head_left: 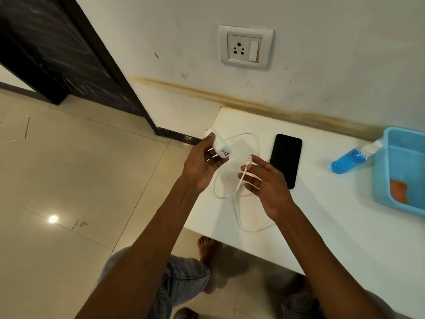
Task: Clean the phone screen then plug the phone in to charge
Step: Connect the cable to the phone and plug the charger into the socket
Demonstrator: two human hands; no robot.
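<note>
The charger (218, 146) is gripped in the left hand (202, 164) – the cable end (248, 161) is pinched by the right hand (264, 180) fingers (250, 166) – above the tabletop's (322, 215) left edge.

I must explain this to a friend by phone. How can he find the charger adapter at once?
Start at the white table below the wall socket. Over its left end, the left hand holds the charger adapter: a white block with several ports, unlike the thin cable.

The white surface (322, 226) stands against the wall. On it the black phone (285, 160) lies flat, screen up. Left of the phone lie loops of the white cable (239, 217). At the right sits a blue basket (381, 180), with a blue bottle (349, 161) leaning on its rim.
</note>
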